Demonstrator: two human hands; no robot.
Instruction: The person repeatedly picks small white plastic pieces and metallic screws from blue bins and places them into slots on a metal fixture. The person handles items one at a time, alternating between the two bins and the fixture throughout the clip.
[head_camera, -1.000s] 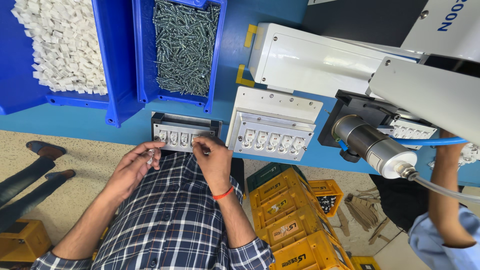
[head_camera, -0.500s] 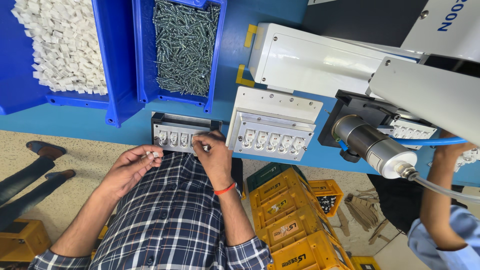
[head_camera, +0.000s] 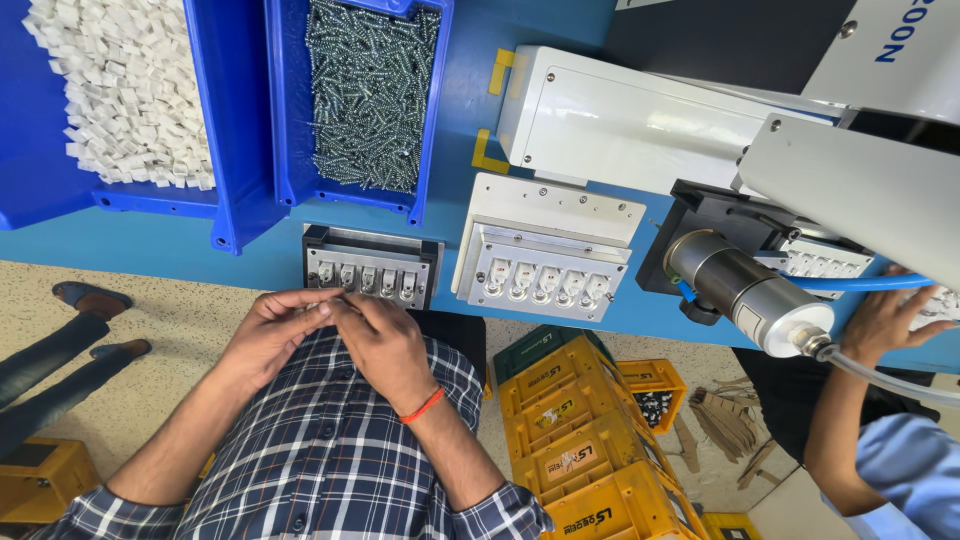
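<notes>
We see the left hand (head_camera: 268, 330) and right hand (head_camera: 380, 340) meeting fingertip to fingertip just below the small dark metal fixture with a row of white slots (head_camera: 370, 265); whatever they pinch is too small to tell. Above sit the blue plastic bin of silver screws (head_camera: 365, 95) and the blue bin of white plastic pieces (head_camera: 120, 90). Another person's hand (head_camera: 890, 320) rests far right.

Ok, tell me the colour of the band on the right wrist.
Orange-red, a thin wristband on the right hand; head view.
</notes>
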